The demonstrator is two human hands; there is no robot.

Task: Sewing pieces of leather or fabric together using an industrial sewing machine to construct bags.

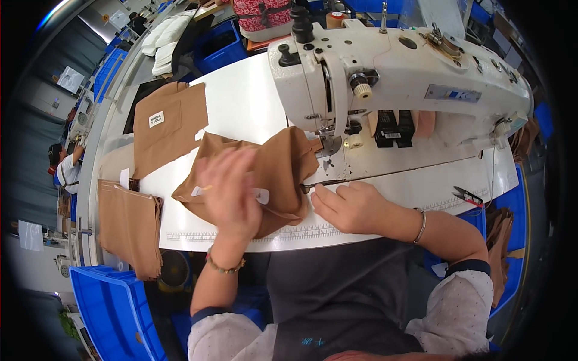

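Brown fabric (280,165) lies bunched on the white sewing table, its far right edge by the needle area of a white sewing machine (415,66). My left hand (232,189) is over the fabric's left part, its fingers smeared by motion. White tags (261,196) show on the cloth beside it. My right hand (352,207) is closed, thumb and fingers pinched at the fabric's right edge. Close to these fingertips lies a thin dark strip (325,182); whether they hold it is hidden.
A brown panel with a pocket and white label (171,123) lies at the far left, near a stack of brown pieces (129,219). Black thread snips (468,196) rest on the right. Blue bins (114,307) flank the table. Dark boxes (394,127) stand under the machine arm.
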